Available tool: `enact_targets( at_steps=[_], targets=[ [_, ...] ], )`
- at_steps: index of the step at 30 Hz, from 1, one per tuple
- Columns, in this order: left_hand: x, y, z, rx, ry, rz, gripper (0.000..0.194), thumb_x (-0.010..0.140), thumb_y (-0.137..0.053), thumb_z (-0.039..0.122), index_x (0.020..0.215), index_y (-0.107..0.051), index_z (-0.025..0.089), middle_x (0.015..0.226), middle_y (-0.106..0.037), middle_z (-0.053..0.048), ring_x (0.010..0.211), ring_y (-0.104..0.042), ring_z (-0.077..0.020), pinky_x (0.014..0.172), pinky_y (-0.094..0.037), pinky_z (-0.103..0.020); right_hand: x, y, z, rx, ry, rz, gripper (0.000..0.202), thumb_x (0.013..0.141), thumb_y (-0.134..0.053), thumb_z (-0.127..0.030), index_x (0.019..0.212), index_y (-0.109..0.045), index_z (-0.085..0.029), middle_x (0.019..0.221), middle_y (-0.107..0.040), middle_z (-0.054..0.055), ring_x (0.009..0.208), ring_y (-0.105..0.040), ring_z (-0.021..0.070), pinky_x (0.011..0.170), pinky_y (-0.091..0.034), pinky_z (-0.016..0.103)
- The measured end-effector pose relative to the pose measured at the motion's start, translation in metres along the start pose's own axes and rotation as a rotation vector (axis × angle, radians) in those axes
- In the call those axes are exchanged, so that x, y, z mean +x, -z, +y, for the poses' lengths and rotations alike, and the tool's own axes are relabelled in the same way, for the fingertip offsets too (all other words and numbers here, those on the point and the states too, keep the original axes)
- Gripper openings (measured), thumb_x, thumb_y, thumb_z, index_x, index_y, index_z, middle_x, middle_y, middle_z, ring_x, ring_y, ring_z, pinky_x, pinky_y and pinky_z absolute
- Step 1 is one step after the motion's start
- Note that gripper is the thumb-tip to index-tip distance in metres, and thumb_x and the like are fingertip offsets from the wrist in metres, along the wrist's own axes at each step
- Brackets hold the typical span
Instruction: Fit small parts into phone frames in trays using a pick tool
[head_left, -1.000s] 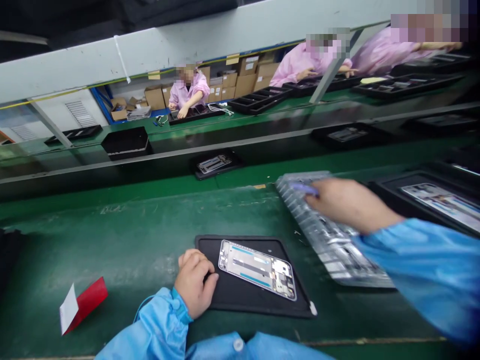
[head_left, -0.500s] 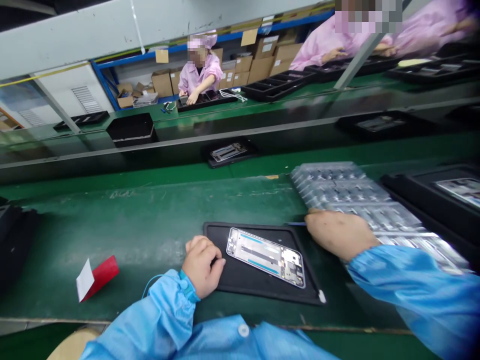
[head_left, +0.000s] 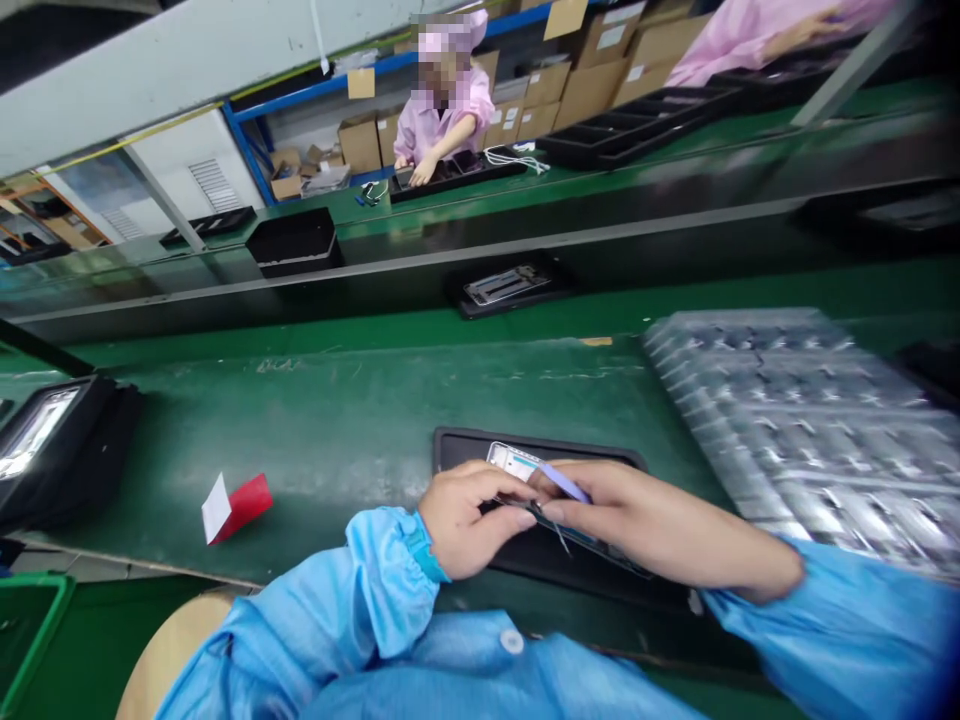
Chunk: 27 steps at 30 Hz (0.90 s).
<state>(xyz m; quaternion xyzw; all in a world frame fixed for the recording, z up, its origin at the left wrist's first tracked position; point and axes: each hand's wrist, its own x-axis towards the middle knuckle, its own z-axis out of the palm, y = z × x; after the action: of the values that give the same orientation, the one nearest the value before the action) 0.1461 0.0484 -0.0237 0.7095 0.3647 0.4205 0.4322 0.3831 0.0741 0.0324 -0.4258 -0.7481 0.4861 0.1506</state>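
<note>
My right hand (head_left: 607,505) is closed round a flat lavender stick (head_left: 564,482) that pokes up between its fingers. My left hand (head_left: 476,515) meets it, thumb and fingertips pinched at a small dark piece (head_left: 536,508) too blurred to name. A thin strand slants down from the fingertips. Beneath both hands is a silver phone frame (head_left: 517,458) with blue strips, mostly hidden by them. It lies on a black foam-like tray (head_left: 457,447). A teal wristband (head_left: 426,545) with a blue sleeve behind it circles my left wrist.
Clear plastic blister trays (head_left: 780,420) lie at the right. A folded red-and-white card (head_left: 244,505) stands on the green bench at the left, near stacked black trays (head_left: 82,470). Another phone frame (head_left: 506,285) sits beyond. Across the line, a person in pink (head_left: 446,115) works over a tray.
My right hand has come left from the blister trays to above the phone frame, bringing the stick. My left hand has moved in to meet it. The view has shifted leftward.
</note>
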Motion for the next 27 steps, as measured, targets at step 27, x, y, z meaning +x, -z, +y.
enact_targets(
  at_steps=[27],
  targets=[
    [0.014,-0.044,0.006,0.168,-0.145,-0.044,0.011,0.097,-0.072,0.027,0.091,-0.078,0.02,0.085,-0.081,-0.004,0.085,-0.076,-0.0199,0.086,-0.064,-0.033,-0.066,-0.063,0.043,-0.535,0.396,0.79,0.016,0.107,-0.063,-0.026,0.12,-0.073,-0.027,0.116,-0.08,0.006,0.097,-0.08,0.0196,0.085,-0.066,0.03]
  ],
)
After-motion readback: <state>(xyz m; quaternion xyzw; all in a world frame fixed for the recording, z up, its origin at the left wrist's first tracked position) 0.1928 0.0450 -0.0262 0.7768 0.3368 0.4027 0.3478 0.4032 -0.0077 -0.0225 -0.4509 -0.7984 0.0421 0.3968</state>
